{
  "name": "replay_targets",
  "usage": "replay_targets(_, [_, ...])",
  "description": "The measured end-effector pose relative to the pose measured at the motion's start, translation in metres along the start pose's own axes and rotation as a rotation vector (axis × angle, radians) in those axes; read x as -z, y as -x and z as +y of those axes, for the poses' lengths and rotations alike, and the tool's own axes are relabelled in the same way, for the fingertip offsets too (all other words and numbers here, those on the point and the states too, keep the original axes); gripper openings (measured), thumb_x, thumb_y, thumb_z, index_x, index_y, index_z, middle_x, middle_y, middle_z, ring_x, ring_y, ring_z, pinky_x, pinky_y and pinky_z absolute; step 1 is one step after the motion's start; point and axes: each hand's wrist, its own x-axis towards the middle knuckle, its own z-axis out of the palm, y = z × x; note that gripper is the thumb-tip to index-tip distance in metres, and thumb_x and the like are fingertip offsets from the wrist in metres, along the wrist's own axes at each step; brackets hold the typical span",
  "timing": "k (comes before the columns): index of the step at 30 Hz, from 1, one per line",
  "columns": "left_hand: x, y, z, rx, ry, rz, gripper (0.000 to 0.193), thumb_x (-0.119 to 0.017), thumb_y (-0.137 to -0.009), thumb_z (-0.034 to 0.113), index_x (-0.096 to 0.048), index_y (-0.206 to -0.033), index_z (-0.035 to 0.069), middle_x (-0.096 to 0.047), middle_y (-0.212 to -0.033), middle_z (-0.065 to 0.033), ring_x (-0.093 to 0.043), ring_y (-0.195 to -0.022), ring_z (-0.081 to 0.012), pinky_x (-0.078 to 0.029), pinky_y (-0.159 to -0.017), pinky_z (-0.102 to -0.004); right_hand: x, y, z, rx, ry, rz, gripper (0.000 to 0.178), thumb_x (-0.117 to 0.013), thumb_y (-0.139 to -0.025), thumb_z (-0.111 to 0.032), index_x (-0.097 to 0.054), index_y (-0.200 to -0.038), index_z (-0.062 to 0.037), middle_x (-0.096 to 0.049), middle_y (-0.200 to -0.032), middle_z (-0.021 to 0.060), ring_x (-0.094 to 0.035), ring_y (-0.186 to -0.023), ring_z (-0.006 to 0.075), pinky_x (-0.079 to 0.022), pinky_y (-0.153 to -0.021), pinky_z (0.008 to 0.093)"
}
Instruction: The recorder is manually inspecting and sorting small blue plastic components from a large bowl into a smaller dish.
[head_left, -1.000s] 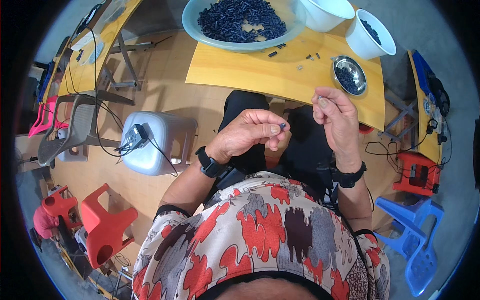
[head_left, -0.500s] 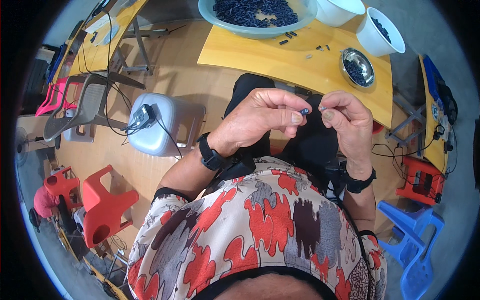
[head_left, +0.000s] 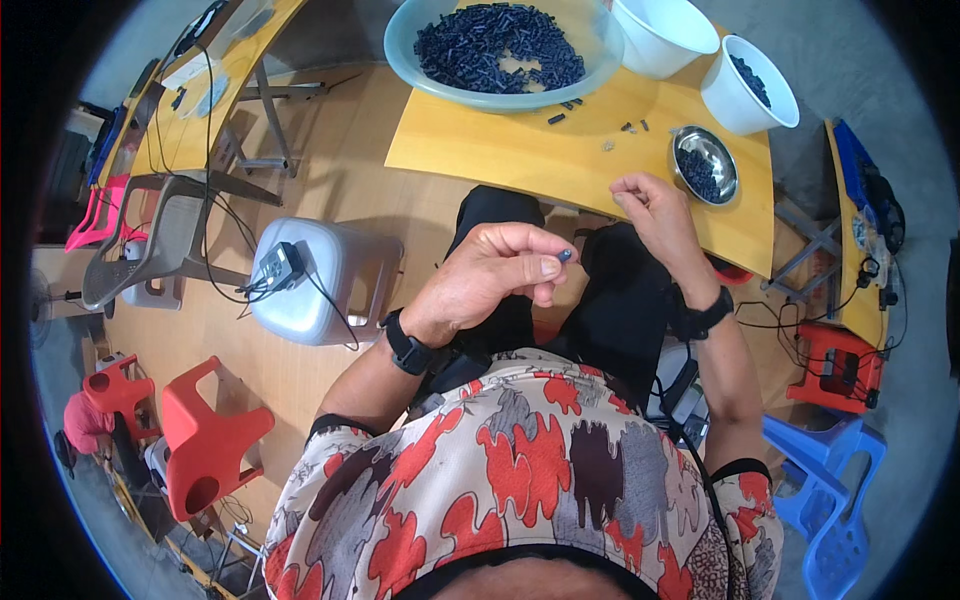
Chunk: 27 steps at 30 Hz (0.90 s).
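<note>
My left hand (head_left: 490,270) is above my lap, pinching a small dark blue tube-shaped piece (head_left: 565,255) between thumb and forefinger. My right hand (head_left: 655,220) has its thumb and forefinger together at the near edge of the yellow table (head_left: 500,165). Whatever those fingertips hold, if anything, is too small to make out. Closest to that hand is a shiny metal bowl (head_left: 733,180) with small dark blue pieces inside. A few tiny pale bits (head_left: 608,146) and small dark pieces (head_left: 628,127) lie on the tabletop beyond it.
A wide pale basin (head_left: 400,60) full of dark blue tube pieces stands at the table's back left. Two white buckets (head_left: 655,45) are to its right, one holding dark pieces. A grey stool (head_left: 290,310) with a black adapter is on the left; a blue chair (head_left: 835,500) sits at right.
My right hand has separated from my left and moved forward to the table edge. My left hand still holds the tube piece, slightly lower in view. The whole scene has shifted a little downward.
</note>
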Motion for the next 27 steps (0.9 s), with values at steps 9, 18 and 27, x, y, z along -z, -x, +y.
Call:
replay_targets(9, [0.026,-0.010,-0.008,0.028,0.102,0.000,0.018,-0.060,-0.087,0.006,-0.063,-0.104,0.000,-0.063,-0.085,-0.0092,-0.060,-0.068,-0.0127,-0.054,-0.066,-0.0278,0.000,-0.055,0.017,0.062,0.268,-0.012,0.011,-0.061,-0.079,-0.009,-0.062,-0.087,-0.0021,-0.064,-0.082,0.0146,-0.062,-0.078,0.0305,-0.049,-0.069,0.0365])
replay_targets(18, [0.039,-0.012,-0.010,0.038,0.110,0.011,0.019,-0.061,-0.087,0.008,-0.063,-0.103,0.000,-0.064,-0.085,-0.0089,-0.062,-0.069,-0.0124,-0.055,-0.066,-0.0261,0.005,-0.086,0.014,0.056,0.497,0.096,0.016,-0.060,-0.079,-0.010,-0.062,-0.093,-0.0031,-0.064,-0.084,0.0149,-0.062,-0.081,0.0320,-0.049,-0.071,0.0401])
replay_targets(27, [0.043,-0.013,-0.014,0.036,0.140,-0.011,0.017,-0.061,-0.086,0.007,-0.063,-0.102,0.000,-0.065,-0.084,-0.0086,-0.063,-0.070,-0.0123,-0.055,-0.065,-0.0255,0.025,-0.099,0.000,0.097,0.709,0.157,0.012,-0.057,-0.081,-0.013,-0.065,-0.087,-0.0067,-0.065,-0.085,0.0146,-0.061,-0.082,0.0327,-0.048,-0.070,0.0413])
